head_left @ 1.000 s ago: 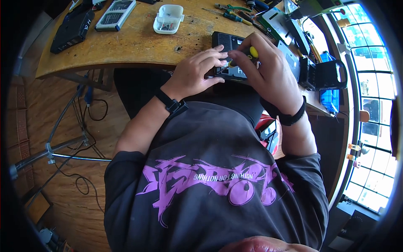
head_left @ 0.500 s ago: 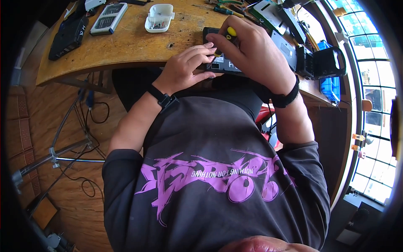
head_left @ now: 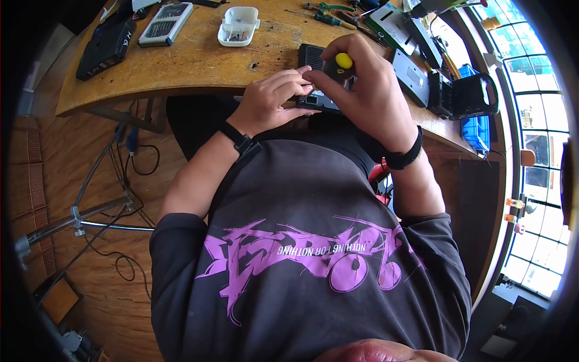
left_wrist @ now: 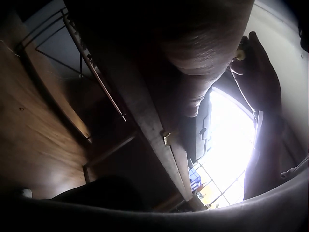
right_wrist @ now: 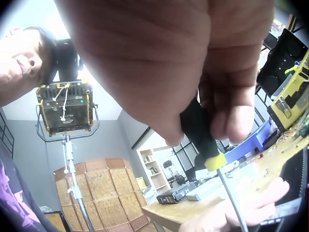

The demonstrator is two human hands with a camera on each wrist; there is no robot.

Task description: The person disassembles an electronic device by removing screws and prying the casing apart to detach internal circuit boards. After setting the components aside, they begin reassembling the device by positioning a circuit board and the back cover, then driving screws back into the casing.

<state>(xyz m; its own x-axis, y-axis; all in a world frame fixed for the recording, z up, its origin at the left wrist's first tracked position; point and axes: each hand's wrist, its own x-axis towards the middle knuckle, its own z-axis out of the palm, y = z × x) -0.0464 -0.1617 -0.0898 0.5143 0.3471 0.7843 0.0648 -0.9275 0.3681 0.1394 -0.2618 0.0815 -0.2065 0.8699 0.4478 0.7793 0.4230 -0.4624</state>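
My right hand (head_left: 374,90) grips a screwdriver (right_wrist: 200,130) with a dark handle, a yellow collar and a metal shaft. Its yellow end cap (head_left: 344,60) faces up towards the head camera, and the shaft points down at a black, slotted electronic device (head_left: 309,55) at the table's front edge. On the device's left part lies my left hand (head_left: 271,96), fingers fairly straight on top and thumb along the near side. Its fingertips are right by the shaft in the right wrist view. My right hand hides much of the device, and the screwdriver's tip is out of sight.
On the wooden table (head_left: 181,72) are an open white parts box (head_left: 236,37), a bit set case (head_left: 164,25) and another black device (head_left: 108,51). Pliers (head_left: 329,7) and other tools lie farther back. A blue bin (head_left: 475,134) is at the right edge.
The screwdriver has tipped from a slant to nearly upright, its yellow end now facing the camera. My right hand has turned over its handle. The left hand stays on the device.
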